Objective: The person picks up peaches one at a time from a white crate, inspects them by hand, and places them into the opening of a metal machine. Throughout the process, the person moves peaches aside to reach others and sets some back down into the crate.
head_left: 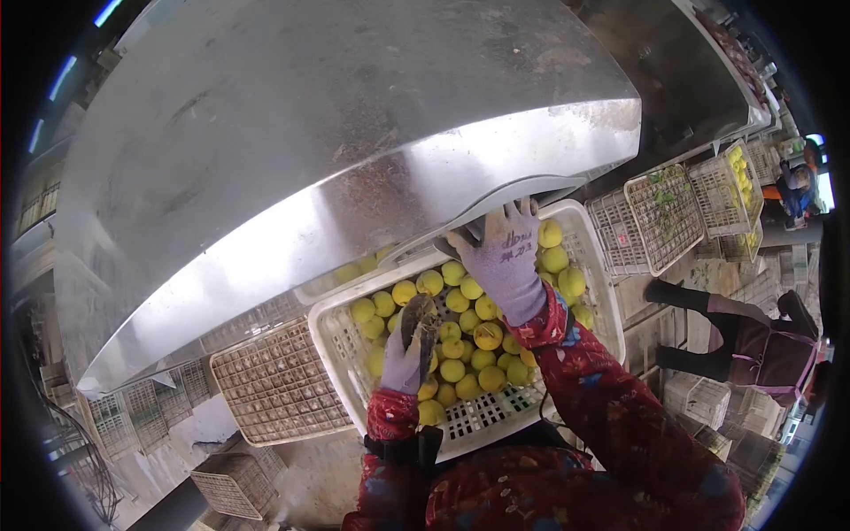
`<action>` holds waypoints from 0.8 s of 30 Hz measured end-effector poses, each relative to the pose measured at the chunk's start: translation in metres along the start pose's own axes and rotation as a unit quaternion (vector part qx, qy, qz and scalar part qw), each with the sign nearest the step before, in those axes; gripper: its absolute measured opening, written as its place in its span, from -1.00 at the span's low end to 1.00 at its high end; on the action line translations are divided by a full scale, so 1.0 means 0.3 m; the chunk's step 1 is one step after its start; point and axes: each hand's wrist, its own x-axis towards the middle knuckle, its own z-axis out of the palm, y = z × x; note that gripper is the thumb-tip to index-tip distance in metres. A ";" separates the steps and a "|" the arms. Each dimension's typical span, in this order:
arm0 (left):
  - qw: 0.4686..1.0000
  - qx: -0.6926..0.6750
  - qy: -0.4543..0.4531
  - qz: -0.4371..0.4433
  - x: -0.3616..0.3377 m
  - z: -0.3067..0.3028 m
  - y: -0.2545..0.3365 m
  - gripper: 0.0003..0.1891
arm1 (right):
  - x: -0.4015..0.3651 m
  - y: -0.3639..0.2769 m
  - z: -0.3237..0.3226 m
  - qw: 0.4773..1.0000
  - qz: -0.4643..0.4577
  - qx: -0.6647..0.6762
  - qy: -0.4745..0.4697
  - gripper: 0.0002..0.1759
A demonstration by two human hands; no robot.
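A white plastic crate (335,350) holds many round yellow-green fruits (482,358), some with brownish patches. My left hand (410,345), in a pale lilac glove with a dark, dirty palm, is over the left part of the fruits. Its fingers point up and look stretched out, with nothing visible in them. At the crate's far side, my right hand (512,257) wears a matching glove with dark lettering on its back. Its fingers are spread against the lower lip of a large metal machine (381,195). The fingertips partly meet that edge, and the palm is hidden.
Overhead, the machine's curved metal edge covers the crate's far rim. A dirty gridded crate (282,380) is on the left, and another (664,217) stands at the right. A person in dark clothing (766,354) is at the right, with another person (797,190) farther off.
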 end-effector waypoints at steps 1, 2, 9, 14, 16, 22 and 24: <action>0.997 0.071 0.004 -0.028 0.004 -0.002 -0.022 -0.30 | 0.014 0.005 0.012 0.999 -0.012 -0.026 0.020 -0.23; 0.949 0.286 -0.012 -0.130 0.022 0.003 -0.047 -0.30 | 0.014 0.015 -0.006 0.999 -0.007 0.028 0.024 -0.25; 0.599 0.739 -0.171 -0.255 0.034 0.091 -0.344 -0.15 | -0.249 0.209 -0.013 0.964 0.075 0.178 -0.184 -0.34; 0.656 0.690 -0.125 -0.278 0.132 0.135 -0.385 -0.09 | -0.426 0.286 0.465 0.952 0.158 0.037 -0.259 -0.30; 0.625 0.734 -0.158 -0.211 0.116 0.139 -0.435 -0.10 | -0.407 0.243 0.571 0.923 0.206 -0.063 -0.320 -0.30; 0.644 0.711 -0.202 -0.197 0.100 0.127 -0.339 -0.11 | -0.387 0.257 0.249 0.856 0.234 0.410 -0.212 -0.17; 0.647 0.731 -0.181 -0.122 0.051 0.092 -0.379 -0.10 | -0.381 0.216 0.125 0.769 0.260 0.555 -0.180 -0.17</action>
